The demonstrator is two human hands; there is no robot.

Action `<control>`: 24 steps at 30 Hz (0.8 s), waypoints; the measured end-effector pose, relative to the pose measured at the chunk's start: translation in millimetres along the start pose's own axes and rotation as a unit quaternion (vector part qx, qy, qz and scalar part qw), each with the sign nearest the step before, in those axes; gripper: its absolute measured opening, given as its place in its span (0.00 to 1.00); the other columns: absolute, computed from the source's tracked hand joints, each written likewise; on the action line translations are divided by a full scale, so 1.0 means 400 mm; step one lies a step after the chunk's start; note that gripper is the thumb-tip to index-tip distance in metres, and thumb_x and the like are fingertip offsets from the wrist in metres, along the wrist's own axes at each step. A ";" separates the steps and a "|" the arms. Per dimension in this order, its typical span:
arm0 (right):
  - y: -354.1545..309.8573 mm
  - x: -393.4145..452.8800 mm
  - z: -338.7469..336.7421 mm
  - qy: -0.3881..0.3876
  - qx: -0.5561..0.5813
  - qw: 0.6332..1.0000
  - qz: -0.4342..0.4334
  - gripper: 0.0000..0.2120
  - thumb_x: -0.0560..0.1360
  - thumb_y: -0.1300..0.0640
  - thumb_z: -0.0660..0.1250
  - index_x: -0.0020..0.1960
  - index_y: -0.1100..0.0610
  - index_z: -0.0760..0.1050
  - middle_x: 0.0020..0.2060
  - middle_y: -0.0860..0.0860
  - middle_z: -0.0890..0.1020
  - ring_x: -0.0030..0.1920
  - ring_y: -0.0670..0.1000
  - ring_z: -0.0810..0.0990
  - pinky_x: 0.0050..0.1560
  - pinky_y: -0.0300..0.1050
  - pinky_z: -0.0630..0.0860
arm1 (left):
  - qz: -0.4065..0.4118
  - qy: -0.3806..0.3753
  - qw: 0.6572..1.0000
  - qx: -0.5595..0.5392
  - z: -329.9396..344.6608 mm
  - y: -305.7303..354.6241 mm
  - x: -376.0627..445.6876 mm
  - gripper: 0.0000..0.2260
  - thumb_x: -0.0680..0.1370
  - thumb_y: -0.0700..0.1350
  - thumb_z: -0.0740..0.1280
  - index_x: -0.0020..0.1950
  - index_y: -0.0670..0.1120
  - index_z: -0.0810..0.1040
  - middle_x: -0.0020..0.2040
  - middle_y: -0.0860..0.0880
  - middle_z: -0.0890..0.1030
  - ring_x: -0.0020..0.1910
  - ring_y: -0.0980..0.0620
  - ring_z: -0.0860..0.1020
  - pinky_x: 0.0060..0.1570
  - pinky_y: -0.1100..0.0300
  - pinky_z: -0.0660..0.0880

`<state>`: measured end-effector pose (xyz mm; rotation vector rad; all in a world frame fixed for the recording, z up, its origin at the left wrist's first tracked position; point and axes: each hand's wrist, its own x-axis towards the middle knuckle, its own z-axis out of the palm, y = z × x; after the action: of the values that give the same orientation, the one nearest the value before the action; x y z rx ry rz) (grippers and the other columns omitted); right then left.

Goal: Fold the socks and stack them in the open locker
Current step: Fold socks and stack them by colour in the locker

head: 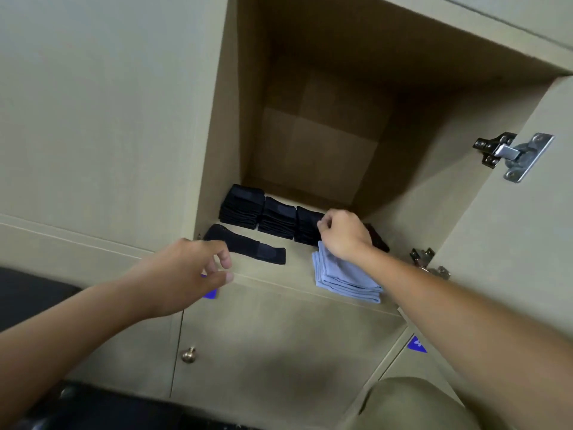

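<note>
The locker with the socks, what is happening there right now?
A person is sorting socks on the shelf of the open locker. Three stacks of folded black socks stand in a row at the back. The right hand rests at the third stack, above a pile of folded light blue socks; whether it grips anything is unclear. The left hand, fingers loosely open, reaches toward one unfolded black sock that lies flat near the shelf front.
</note>
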<state>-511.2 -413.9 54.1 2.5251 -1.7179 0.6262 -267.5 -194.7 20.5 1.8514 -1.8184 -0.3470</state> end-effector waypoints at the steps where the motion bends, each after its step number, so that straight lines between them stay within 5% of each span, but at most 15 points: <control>1: -0.024 -0.020 0.006 0.002 0.016 1.000 -0.013 0.10 0.82 0.52 0.61 0.47 0.52 0.79 0.47 0.51 0.82 0.48 0.55 0.81 0.41 0.46 0.75 | -0.003 0.004 1.000 -0.002 -0.010 -0.002 -0.006 0.05 0.80 0.56 0.69 0.48 0.57 0.76 0.40 0.61 0.83 0.38 0.63 0.78 0.45 0.57 0.78; 7: -0.177 -0.173 0.048 -0.008 0.090 0.990 -0.112 0.08 0.80 0.53 0.62 0.51 0.52 0.79 0.51 0.48 0.80 0.57 0.51 0.73 0.52 0.49 0.73 | -0.012 0.021 1.000 -0.005 -0.055 -0.025 -0.048 0.05 0.78 0.55 0.70 0.45 0.57 0.78 0.40 0.58 0.84 0.36 0.58 0.81 0.49 0.50 0.80; 12: -0.267 -0.266 0.079 -0.009 0.127 0.970 -0.206 0.05 0.79 0.53 0.63 0.51 0.51 0.78 0.50 0.45 0.79 0.56 0.49 0.72 0.55 0.46 0.69 | -0.029 0.002 1.000 0.011 -0.085 -0.058 -0.093 0.04 0.79 0.52 0.70 0.46 0.54 0.79 0.38 0.54 0.85 0.33 0.57 0.82 0.49 0.53 0.80; 20: -0.383 -0.325 0.122 -0.126 0.166 0.919 -0.336 0.09 0.79 0.53 0.65 0.58 0.51 0.78 0.51 0.44 0.79 0.54 0.46 0.75 0.53 0.43 0.71 | -0.101 0.005 0.994 0.037 -0.158 -0.148 -0.178 0.05 0.80 0.49 0.70 0.47 0.49 0.81 0.37 0.54 0.85 0.35 0.54 0.85 0.45 0.60 0.77; 24: -0.441 -0.325 0.133 -0.200 0.211 0.897 -0.332 0.11 0.79 0.50 0.66 0.61 0.48 0.78 0.48 0.43 0.79 0.48 0.45 0.77 0.54 0.47 0.76 | -0.161 0.014 0.986 0.040 -0.200 -0.237 -0.217 0.05 0.80 0.49 0.70 0.47 0.49 0.82 0.39 0.53 0.86 0.38 0.52 0.85 0.48 0.57 0.79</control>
<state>-376.8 -242.3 -3.3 3.4556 -0.6726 0.4734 -151.0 -98.0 22.4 2.1978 -1.5327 -0.3633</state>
